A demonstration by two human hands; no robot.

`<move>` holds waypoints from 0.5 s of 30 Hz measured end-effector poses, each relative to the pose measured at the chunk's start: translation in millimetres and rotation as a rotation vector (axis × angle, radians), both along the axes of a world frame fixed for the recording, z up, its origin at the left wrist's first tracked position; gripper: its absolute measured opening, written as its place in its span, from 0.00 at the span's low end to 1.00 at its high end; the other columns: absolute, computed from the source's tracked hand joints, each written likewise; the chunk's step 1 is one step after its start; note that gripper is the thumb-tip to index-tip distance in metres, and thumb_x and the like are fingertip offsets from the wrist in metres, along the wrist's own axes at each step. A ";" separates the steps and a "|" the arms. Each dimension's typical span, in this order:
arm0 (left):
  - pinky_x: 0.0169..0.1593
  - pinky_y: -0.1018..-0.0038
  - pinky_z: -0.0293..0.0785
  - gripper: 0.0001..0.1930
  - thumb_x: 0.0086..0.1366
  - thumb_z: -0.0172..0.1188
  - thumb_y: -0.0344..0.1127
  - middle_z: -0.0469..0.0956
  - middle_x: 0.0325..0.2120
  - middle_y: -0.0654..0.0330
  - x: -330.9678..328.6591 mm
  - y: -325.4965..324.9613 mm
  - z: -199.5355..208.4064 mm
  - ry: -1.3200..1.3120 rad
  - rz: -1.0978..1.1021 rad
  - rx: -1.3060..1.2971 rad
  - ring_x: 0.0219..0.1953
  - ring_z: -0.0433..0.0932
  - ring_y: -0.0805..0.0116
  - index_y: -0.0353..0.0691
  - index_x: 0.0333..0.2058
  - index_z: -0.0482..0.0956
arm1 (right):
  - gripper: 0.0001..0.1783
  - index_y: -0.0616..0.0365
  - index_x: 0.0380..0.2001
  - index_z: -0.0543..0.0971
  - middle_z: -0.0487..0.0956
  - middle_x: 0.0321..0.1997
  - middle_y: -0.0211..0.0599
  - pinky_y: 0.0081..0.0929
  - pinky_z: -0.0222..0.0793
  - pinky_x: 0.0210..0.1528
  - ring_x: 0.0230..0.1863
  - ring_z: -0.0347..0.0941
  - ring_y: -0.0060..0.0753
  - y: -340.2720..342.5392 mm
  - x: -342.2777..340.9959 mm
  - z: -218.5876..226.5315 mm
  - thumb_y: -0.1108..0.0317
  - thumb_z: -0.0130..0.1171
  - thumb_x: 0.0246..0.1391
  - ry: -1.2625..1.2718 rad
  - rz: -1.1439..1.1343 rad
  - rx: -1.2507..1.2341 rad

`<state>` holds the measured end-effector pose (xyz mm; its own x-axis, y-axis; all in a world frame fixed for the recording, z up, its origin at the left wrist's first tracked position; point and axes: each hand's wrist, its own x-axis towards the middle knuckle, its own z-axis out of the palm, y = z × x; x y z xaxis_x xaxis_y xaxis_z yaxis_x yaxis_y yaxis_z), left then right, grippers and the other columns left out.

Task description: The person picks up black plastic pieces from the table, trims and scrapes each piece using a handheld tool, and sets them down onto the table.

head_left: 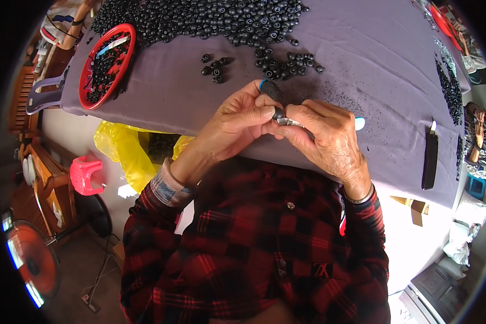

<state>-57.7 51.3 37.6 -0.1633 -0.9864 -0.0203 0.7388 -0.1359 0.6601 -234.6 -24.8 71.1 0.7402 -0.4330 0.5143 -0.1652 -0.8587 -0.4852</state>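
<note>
On the counter (173, 92), far left: red bowl (131, 48) of black scraps (101, 81).
Left hand (240, 114): fingers pinching one black bead (278, 113) near the counter's front edge.
Bead: best held firm and still, left thumb clear of the silvery tool (290, 122).
Right hand (328, 135): fingers gripping the tool at the bead; short, light strokes should serve best.
</note>
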 end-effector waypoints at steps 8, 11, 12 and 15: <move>0.42 0.71 0.74 0.16 0.64 0.58 0.30 0.76 0.33 0.58 6.1 -1.0 -8.1 0.010 -0.011 0.005 0.35 0.76 0.69 0.40 0.48 0.66 | 0.07 0.53 0.29 0.79 0.77 0.25 0.31 0.29 0.71 0.25 0.25 0.76 0.36 1.0 2.0 -3.6 0.66 0.66 0.47 -0.033 0.018 0.168; 0.42 0.69 0.76 0.20 0.62 0.58 0.27 0.78 0.34 0.54 -9.1 12.3 -10.5 -0.154 -0.097 0.015 0.34 0.78 0.64 0.41 0.53 0.66 | 0.08 0.58 0.33 0.79 0.79 0.26 0.36 0.22 0.71 0.28 0.25 0.74 0.25 -8.2 2.7 0.6 0.64 0.62 0.56 -0.118 -0.288 0.393; 0.41 0.68 0.76 0.20 0.62 0.59 0.27 0.78 0.34 0.54 -13.6 12.4 -14.6 -0.141 -0.175 0.056 0.34 0.78 0.64 0.40 0.52 0.67 | 0.10 0.59 0.33 0.78 0.72 0.22 0.23 0.17 0.63 0.26 0.23 0.61 0.15 -19.5 -4.5 -0.6 0.63 0.57 0.61 -0.151 -0.317 0.394; 0.40 0.68 0.76 0.19 0.61 0.59 0.27 0.77 0.34 0.55 -1.9 0.8 -11.9 -0.029 -0.085 0.056 0.34 0.78 0.64 0.40 0.50 0.67 | 0.10 0.60 0.34 0.79 0.77 0.23 0.31 0.19 0.68 0.29 0.25 0.68 0.16 -25.3 -16.2 2.5 0.63 0.60 0.58 -0.110 -0.259 0.496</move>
<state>-59.5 52.1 25.7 -0.2447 -0.9662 -0.0815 0.7035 -0.2347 0.6708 -250.8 -50.1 73.6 0.5311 -0.8027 0.2713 -0.2660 -0.4620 -0.8461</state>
